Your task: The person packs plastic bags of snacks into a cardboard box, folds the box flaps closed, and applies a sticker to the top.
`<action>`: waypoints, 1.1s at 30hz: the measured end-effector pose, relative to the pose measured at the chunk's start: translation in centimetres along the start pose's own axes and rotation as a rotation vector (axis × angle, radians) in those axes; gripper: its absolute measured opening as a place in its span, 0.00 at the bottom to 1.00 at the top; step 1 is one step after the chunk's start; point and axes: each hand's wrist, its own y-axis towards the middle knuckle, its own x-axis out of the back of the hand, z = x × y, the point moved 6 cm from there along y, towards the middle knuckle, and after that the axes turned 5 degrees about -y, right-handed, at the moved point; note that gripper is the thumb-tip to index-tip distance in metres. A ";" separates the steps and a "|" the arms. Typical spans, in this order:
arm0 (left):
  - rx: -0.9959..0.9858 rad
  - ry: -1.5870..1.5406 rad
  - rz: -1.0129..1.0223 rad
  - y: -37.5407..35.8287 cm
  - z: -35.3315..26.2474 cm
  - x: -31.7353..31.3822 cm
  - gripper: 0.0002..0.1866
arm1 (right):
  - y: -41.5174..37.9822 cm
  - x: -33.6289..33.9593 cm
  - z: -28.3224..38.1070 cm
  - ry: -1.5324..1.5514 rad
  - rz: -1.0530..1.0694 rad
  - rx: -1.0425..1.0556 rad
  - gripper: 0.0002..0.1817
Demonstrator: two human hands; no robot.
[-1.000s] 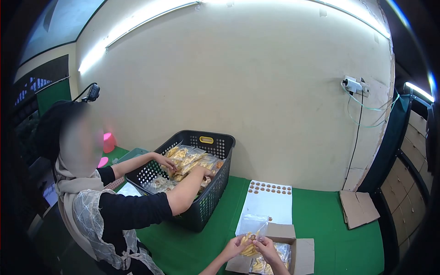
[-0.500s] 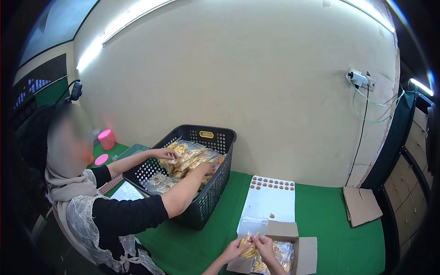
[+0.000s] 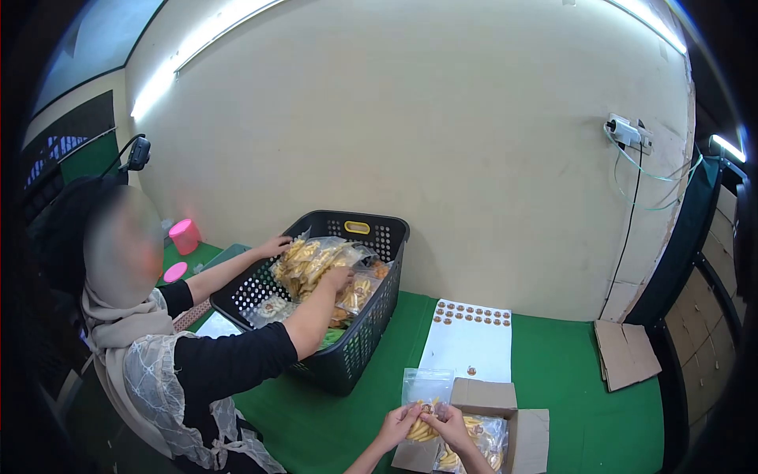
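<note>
A clear plastic bag (image 3: pixel 427 385) of yellow stick-shaped snacks is held upright between my two hands, above the left side of an open cardboard box. My left hand (image 3: pixel 399 424) grips its left side. My right hand (image 3: pixel 447 427) grips the right side, and both thumbs press near a small round sticker (image 3: pixel 429 408) on the bag's front. Just right of my right hand, more filled snack bags (image 3: pixel 489 436) lie inside the cardboard box (image 3: pixel 530 436). Behind the box lies a white sheet (image 3: pixel 467 344) with rows of round stickers at its far end and a single one near the box.
A co-worker (image 3: pixel 229 359) on the left handles snack bags (image 3: pixel 316 261) in a black perforated basket (image 3: pixel 347 371). Flattened cardboard (image 3: pixel 628 354) lies at the right of the green table (image 3: pixel 580 395). A pink cup (image 3: pixel 185 236) and pink lid (image 3: pixel 175 272) stand at the far left.
My hands have turned the bag more upright, and the sticker on its front shows clearly between my thumbs. The co-worker has lifted and shifted several bags inside the basket.
</note>
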 end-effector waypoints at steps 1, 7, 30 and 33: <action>0.014 -0.022 0.010 0.0 0.2 -0.2 0.19 | -0.2 0.2 0.0 0.031 0.004 -0.009 0.10; 0.004 -0.056 0.062 1.0 -1.0 -1.3 0.17 | -1.1 0.8 0.8 0.133 -0.050 -0.002 0.12; -0.209 0.605 0.147 -1.6 -5.1 -2.9 0.11 | -2.1 1.9 2.3 0.062 0.044 0.041 0.09; -0.252 0.586 0.088 -1.4 -5.1 -2.8 0.12 | -2.1 2.1 1.6 -0.137 -0.076 0.086 0.11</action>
